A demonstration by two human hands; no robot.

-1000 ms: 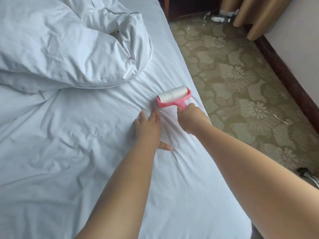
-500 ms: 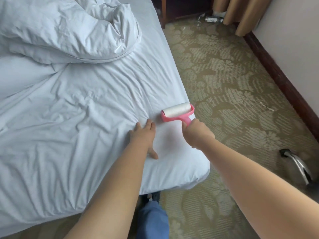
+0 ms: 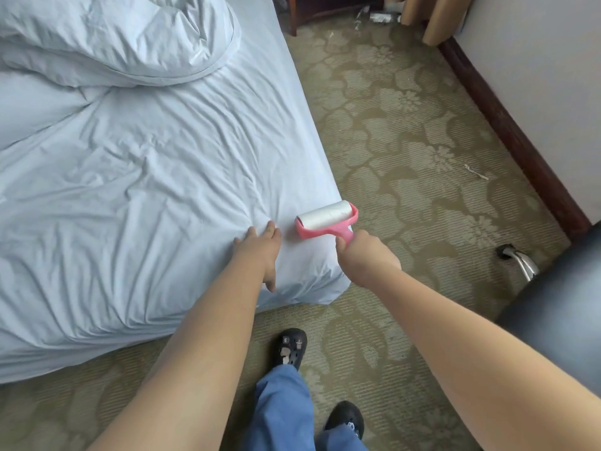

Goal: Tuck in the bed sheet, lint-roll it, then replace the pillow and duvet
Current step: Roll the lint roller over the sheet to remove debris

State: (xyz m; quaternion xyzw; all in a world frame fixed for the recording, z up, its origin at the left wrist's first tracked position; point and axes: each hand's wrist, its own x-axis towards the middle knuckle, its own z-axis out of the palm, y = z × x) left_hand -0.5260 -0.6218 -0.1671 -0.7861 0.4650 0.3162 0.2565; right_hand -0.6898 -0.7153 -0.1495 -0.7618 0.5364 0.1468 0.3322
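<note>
Right hand clamps the pink lint roller on the bed sheet at the near right corner; left hand presses flat just beside it, fingers straight. Duvet bunched far left.

lint roller on sheet corner, duvet behind

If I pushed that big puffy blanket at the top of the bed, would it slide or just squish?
Probably squish. The duvet lies heaped in soft folds, so it looks floppy and would likely crumple rather than slide in one piece. It seems puffy, so it is probably light for its size. The wrinkled sheet under it might bunch up too.
</note>
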